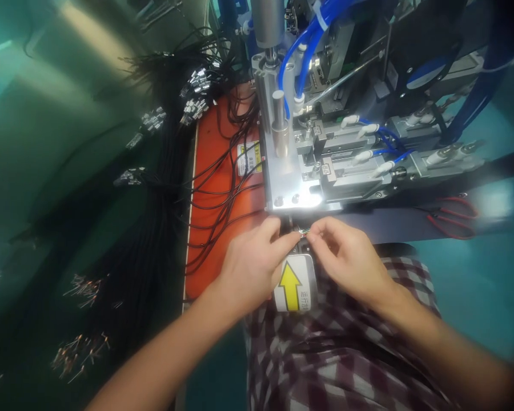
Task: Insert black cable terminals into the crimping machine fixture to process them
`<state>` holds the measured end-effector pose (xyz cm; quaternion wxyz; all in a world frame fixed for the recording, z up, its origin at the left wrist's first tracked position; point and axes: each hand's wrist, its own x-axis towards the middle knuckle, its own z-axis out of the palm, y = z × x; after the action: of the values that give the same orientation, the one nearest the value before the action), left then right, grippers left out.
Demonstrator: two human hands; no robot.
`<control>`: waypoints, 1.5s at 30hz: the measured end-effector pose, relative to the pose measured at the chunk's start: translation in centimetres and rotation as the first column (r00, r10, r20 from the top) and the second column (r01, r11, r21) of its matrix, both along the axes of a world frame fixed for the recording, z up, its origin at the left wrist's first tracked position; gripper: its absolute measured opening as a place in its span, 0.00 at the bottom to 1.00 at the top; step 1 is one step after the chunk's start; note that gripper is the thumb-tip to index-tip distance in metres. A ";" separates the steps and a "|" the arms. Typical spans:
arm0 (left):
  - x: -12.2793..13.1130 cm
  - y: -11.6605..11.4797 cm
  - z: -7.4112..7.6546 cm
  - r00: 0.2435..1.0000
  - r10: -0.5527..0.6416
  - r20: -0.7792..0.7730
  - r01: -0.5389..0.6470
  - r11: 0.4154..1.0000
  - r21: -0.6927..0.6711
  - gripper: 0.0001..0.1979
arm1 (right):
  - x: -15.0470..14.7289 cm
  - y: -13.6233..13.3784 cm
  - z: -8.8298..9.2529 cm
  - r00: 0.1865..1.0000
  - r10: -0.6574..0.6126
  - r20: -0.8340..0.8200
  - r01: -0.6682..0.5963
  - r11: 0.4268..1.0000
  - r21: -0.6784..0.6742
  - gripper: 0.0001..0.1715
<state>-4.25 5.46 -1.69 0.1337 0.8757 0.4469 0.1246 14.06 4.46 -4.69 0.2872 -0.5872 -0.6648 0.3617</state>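
Observation:
My left hand (252, 262) and my right hand (346, 257) meet just below the front edge of a metal machine (291, 182). Both pinch the stripped end of a thin cable (304, 231), whose small coloured wires show between the fingertips. Right under the hands sits a plate with a yellow arrow label (292, 281) that points toward the machine. Both hands have their fingers closed in a pinch.
An orange mat (214, 171) left of the machine carries loose black cables. A large bundle of black cables with metal plugs (163, 114) hangs at the left. Blue air hoses (304, 51) run over the machine. Red-handled cutters (454, 217) lie at the right. A checked garment (325, 354) covers my lap.

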 end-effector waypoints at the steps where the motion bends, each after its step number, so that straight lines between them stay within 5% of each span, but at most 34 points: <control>1: 0.0 0.0 0.0 1.000 -0.007 -0.022 0.007 1.000 0.021 0.17 | -0.1 0.0 0.1 0.999 -0.003 0.049 0.000 0.999 0.048 0.07; 6: -0.1 0.0 -0.4 1.000 0.024 0.015 -0.024 1.000 0.010 0.18 | -0.1 -0.1 0.1 0.987 0.002 0.162 -0.020 0.994 0.108 0.06; 12: -0.2 0.0 -1.1 0.987 0.039 0.154 -0.033 0.998 -0.045 0.19 | 0.7 -0.1 0.2 0.997 -0.029 -0.066 0.023 0.996 -0.085 0.06; 17: -0.2 0.0 -1.2 0.986 0.044 0.162 -0.037 0.998 -0.044 0.19 | 0.4 -0.4 0.0 0.980 -0.125 -0.154 0.116 0.991 -0.066 0.06; 24: -0.3 -0.1 -1.2 0.985 0.039 0.166 -0.034 0.999 -0.036 0.19 | 0.1 -0.3 -0.6 0.961 -0.125 -0.249 0.092 0.986 -0.141 0.07; 45: -0.3 -0.1 -0.8 0.997 0.024 0.071 -0.022 0.999 -0.033 0.19 | 0.3 0.1 -0.3 0.983 -0.058 -0.172 0.041 0.994 -0.102 0.07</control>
<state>-4.54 5.41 -2.53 0.1624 0.8633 0.4537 0.1499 14.36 4.51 -5.04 0.3241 -0.5828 -0.6036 0.4370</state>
